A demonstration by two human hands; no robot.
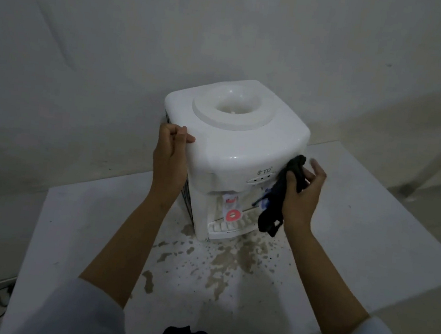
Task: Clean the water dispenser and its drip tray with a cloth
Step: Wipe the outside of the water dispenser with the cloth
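Right hand [303, 192] pinches cloth [279, 198], apparently against dispenser [233, 138].

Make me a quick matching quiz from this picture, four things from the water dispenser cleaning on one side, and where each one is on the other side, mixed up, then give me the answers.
Things:
1. left hand
2. dark cloth
3. drip tray
4. brown stains

Places:
A. at the dispenser's front base
B. on the tabletop before the dispenser
C. on the dispenser's upper left corner
D. in the right hand, against the dispenser's front right edge

Pairs: 1-C, 2-D, 3-A, 4-B
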